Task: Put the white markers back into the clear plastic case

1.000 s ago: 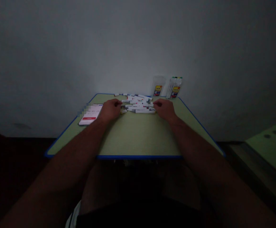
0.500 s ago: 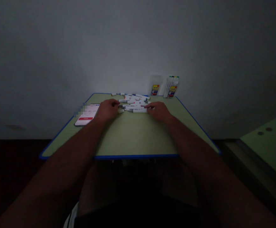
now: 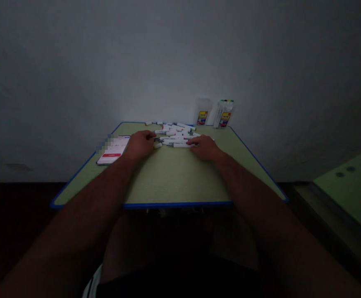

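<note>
Several white markers (image 3: 168, 138) lie in a loose pile, mostly crosswise, between my two hands. At the pile's left end my left hand (image 3: 140, 142) rests with thumb and forefinger pinched together; what sits between them, if anything, is too dark to make out. My right hand (image 3: 205, 148) is over the pile's right end, its fingers bent onto a white marker (image 3: 180, 145) at the near side. A small pale end shows past its knuckles. Close by my left fingertips lies a short white piece with a yellowish end (image 3: 158, 145).
A phone with a lit screen (image 3: 113, 150) lies left of my left hand. Against the wall stand a clear case (image 3: 202, 111) and another clear case holding markers (image 3: 224, 114). Blue edging (image 3: 177, 205) borders the green table.
My right hand has shifted left and nearer along the markers, from the pile's right end onto the near marker. My left hand keeps its pinch. The whole view has drifted slightly.
</note>
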A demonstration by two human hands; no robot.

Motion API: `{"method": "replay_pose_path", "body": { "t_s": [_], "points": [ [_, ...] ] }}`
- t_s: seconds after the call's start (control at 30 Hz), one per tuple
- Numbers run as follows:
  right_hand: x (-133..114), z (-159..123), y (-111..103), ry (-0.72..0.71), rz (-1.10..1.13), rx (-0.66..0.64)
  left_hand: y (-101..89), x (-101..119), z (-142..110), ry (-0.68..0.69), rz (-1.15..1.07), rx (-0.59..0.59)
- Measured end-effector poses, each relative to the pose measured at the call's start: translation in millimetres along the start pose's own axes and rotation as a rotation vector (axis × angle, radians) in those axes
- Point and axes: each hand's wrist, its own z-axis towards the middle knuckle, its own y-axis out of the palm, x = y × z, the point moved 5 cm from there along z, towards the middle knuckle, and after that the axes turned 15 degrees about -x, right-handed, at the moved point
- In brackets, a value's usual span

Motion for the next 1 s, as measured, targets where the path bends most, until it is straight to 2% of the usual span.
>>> {"method": "replay_pose_path", "body": {
  "t_s": [0.33,0.73,1.0],
  "points": [
    [-4.4,-1.4,-1.8,-0.051,0.001,0.025,0.4,0.0,0.6,-0.004,0.014,-0.012],
    [-6.9,-2.7,1.6,-0.029,0.036,-0.011,0.7,1.0,0.5,0.003,0.031,-0.019],
    [-8.2,-2.5,2.6,-0.003,0.019,-0.09,2.0,1.7,0.3,0.008,0.035,-0.037]
  ]
}}
